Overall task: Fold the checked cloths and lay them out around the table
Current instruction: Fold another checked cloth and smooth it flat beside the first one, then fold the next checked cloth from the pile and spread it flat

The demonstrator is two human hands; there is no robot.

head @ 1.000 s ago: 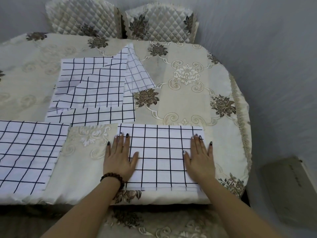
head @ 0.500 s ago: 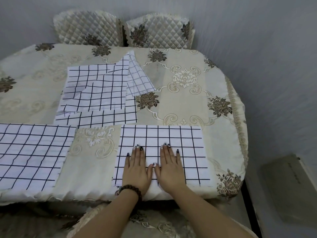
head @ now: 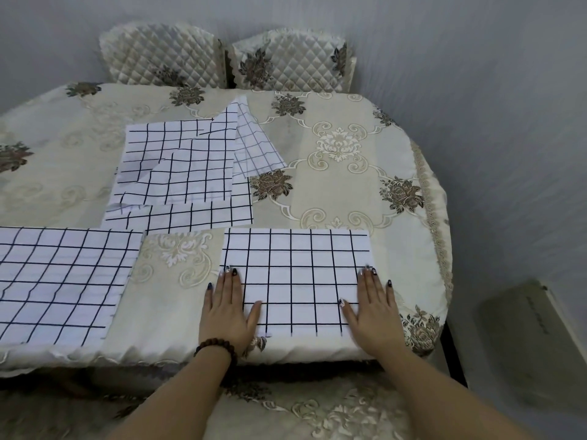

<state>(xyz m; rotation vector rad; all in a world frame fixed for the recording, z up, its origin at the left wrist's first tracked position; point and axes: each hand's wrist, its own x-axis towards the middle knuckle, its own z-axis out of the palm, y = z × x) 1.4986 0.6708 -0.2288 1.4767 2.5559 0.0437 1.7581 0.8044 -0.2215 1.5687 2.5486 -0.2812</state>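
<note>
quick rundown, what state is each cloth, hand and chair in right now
near right cloth: folded, flat at the table's near edge, under both hands
left hand: open, palm down on that cloth's left edge
right hand: open, palm down on its right edge
near left cloth: folded, flat, untouched
cloth pile: loose, overlapping, one corner turned over
two chairs: pushed in at the far side

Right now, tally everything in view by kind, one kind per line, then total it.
Folded checked cloths laid flat: 2 (near right, near left)
Pile of unfolded checked cloths: 1
Quilted chair backs: 2 ()
Hands: 2 (left, right)
Bead bracelet: 1
Total: 8
</note>
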